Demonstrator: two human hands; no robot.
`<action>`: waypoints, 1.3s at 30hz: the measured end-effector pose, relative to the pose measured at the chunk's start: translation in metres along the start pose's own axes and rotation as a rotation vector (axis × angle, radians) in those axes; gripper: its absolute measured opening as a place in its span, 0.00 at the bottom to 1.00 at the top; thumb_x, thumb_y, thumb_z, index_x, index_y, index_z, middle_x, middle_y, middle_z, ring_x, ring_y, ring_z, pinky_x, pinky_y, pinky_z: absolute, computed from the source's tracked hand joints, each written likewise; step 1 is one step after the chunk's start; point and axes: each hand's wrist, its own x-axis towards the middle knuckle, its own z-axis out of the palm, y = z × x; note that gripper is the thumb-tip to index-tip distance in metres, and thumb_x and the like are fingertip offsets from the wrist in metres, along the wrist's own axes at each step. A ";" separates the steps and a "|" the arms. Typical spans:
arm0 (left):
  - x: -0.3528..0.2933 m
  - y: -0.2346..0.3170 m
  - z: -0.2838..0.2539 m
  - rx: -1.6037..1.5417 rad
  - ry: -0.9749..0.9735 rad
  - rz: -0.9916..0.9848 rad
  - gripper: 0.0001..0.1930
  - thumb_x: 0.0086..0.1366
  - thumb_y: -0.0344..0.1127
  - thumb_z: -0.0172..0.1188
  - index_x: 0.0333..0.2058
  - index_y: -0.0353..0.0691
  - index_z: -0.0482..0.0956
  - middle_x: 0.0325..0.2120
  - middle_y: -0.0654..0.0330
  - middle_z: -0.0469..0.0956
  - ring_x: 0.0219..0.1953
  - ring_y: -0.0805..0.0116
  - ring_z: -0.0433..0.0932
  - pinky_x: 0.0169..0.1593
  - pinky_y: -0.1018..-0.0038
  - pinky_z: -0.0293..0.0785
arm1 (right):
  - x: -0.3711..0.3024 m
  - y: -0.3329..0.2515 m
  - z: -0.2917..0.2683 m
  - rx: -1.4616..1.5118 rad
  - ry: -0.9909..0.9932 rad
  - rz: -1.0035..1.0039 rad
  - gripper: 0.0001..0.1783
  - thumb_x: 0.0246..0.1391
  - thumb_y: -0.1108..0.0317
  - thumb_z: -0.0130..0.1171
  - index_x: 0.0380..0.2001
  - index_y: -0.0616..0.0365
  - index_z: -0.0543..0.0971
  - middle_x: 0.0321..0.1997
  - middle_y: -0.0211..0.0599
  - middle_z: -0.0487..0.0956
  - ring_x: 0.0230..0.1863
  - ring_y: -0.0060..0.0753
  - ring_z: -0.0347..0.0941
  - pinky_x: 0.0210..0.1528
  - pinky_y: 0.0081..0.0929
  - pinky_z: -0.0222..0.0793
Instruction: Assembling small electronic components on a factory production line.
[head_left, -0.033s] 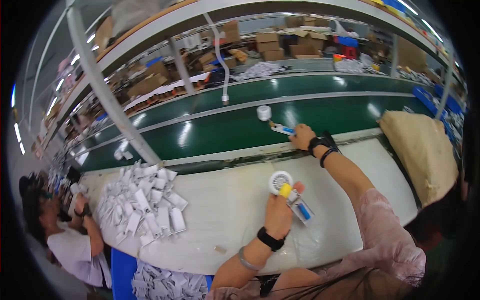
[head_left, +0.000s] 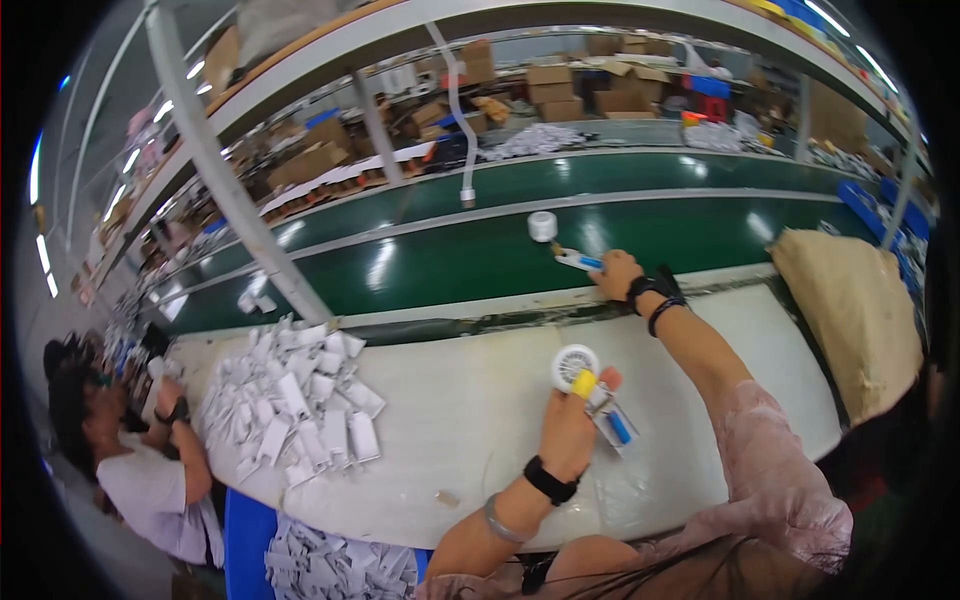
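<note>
Left grip: left hand [head_left: 567,438] grasping a fan-like unit [head_left: 575,367], grilled head upward, over the white counter [head_left: 450,400].
Right grip: right hand [head_left: 618,272] pinching the blue-striped end of a second unit [head_left: 578,260], over the green belt [head_left: 420,262].
Step in hand: apparently transferring units at the belt, direction uncertain.
Next move: calls for a steady right pinch.
Writing: none legible.

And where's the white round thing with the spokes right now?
In the head view, the white round piece is right of the middle and slightly low, just beyond the left hand, next to the yellow part.
</note>
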 end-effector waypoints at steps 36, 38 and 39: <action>0.011 -0.024 0.002 -0.312 0.036 -0.054 0.19 0.71 0.39 0.46 0.55 0.34 0.64 0.49 0.54 0.74 0.52 0.65 0.75 0.56 0.71 0.70 | -0.233 0.023 -0.137 0.513 -0.236 -0.169 0.29 0.35 0.73 0.71 0.44 0.59 0.71 0.25 0.34 0.74 0.29 0.28 0.69 0.38 0.25 0.67; 0.005 -0.023 0.005 -0.324 0.020 -0.080 0.18 0.72 0.37 0.45 0.55 0.34 0.65 0.49 0.55 0.74 0.51 0.65 0.76 0.54 0.71 0.71 | -0.257 0.038 -0.136 0.408 -0.081 -0.288 0.30 0.34 0.72 0.70 0.45 0.62 0.72 0.23 0.33 0.72 0.29 0.33 0.70 0.39 0.28 0.68; 0.003 -0.022 0.001 -0.052 -0.024 0.064 0.16 0.69 0.33 0.44 0.53 0.33 0.67 0.46 0.53 0.76 0.48 0.60 0.76 0.52 0.68 0.71 | -0.269 0.042 -0.141 0.318 -0.051 -0.328 0.30 0.37 0.68 0.71 0.46 0.63 0.74 0.27 0.39 0.75 0.31 0.40 0.73 0.41 0.32 0.70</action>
